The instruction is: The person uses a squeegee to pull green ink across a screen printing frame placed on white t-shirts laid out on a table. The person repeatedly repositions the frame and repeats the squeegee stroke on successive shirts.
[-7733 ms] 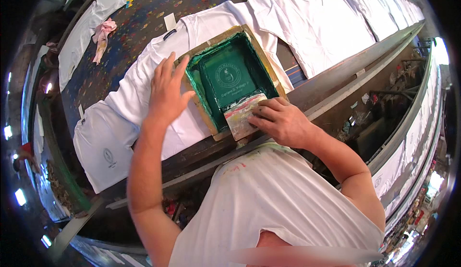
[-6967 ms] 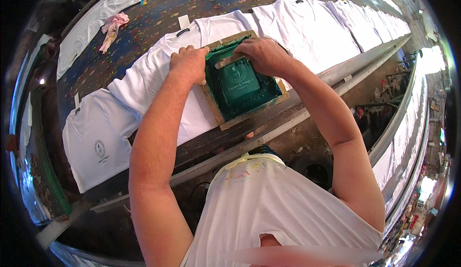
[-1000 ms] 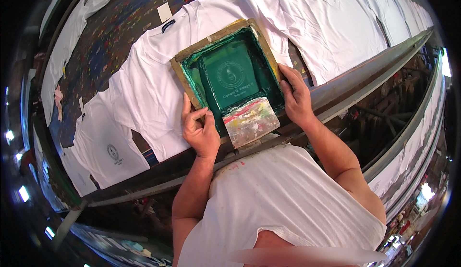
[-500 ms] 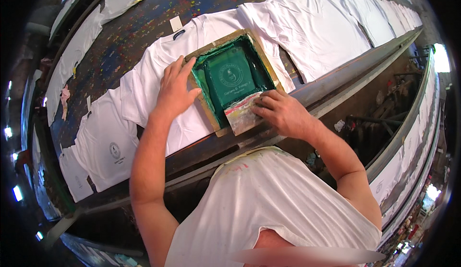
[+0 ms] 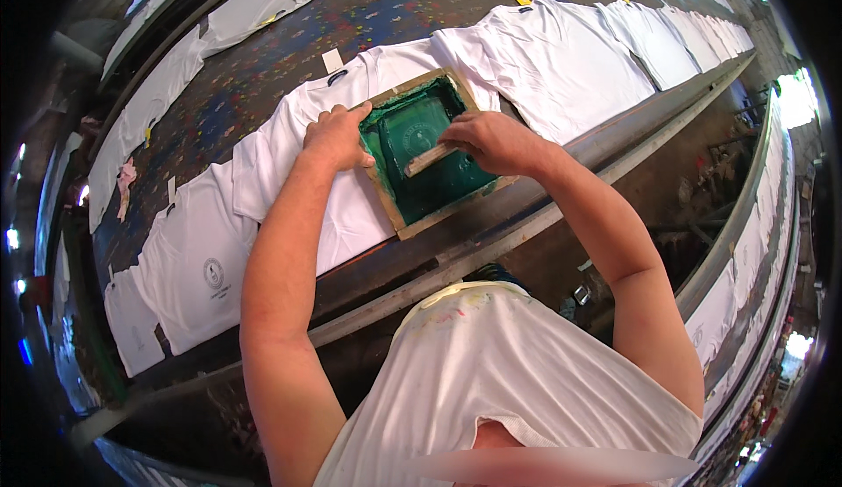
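On the long paint-flecked bench (image 5: 219,92), the left hand (image 5: 338,136) lay flat, fingers curled over the left edge of the wooden-framed green printing screen (image 5: 430,149), pinning it on a white T-shirt (image 5: 289,149). The right hand (image 5: 491,141) gripped a wooden squeegee (image 5: 430,159), now mid-screen rather than at its near end.

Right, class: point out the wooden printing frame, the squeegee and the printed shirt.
wooden printing frame (image 5: 441,216): head view, on its near wooden edge.
squeegee (image 5: 427,160): head view, on its pale wooden handle.
printed shirt (image 5: 197,298): head view, on white cloth below its round emblem.
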Action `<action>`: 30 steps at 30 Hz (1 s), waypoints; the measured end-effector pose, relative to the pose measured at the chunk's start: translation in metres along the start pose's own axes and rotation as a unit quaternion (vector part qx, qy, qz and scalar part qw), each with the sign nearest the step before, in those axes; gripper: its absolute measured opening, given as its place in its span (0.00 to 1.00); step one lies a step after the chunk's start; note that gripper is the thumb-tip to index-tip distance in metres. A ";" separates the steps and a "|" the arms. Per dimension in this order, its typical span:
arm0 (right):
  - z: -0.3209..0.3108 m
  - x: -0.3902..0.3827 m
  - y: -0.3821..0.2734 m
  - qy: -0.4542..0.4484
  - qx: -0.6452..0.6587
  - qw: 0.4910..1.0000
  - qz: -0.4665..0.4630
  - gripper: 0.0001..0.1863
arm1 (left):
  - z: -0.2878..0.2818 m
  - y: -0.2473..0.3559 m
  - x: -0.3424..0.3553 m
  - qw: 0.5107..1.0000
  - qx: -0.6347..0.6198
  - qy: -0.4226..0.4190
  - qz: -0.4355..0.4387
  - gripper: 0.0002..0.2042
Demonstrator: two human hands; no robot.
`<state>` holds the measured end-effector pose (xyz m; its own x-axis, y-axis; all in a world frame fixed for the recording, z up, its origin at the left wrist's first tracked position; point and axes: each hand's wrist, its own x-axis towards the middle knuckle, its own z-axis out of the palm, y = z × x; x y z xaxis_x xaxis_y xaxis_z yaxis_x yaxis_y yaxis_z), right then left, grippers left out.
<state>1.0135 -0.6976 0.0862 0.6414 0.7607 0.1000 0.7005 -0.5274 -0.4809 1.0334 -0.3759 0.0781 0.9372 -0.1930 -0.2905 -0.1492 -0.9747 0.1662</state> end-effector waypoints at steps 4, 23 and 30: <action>0.007 0.038 0.025 0.036 -0.041 0.998 -0.028 0.14 | 0.001 0.005 -0.001 1.000 -0.002 -0.001 -0.020 0.58; 0.039 -0.044 0.006 0.071 -0.105 0.974 -0.190 0.18 | 0.014 0.006 -0.004 0.996 -0.063 0.029 -0.055 0.58; -0.004 0.006 0.043 -0.096 0.063 0.986 -0.120 0.25 | 0.011 0.008 -0.006 0.996 -0.062 0.038 -0.053 0.58</action>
<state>1.0493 -0.7171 0.0694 0.3822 0.9219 0.0631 0.7726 -0.2813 -0.5692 1.0231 -0.3836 0.0704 0.9673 -0.0761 -0.2418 -0.0123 -0.9668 0.2551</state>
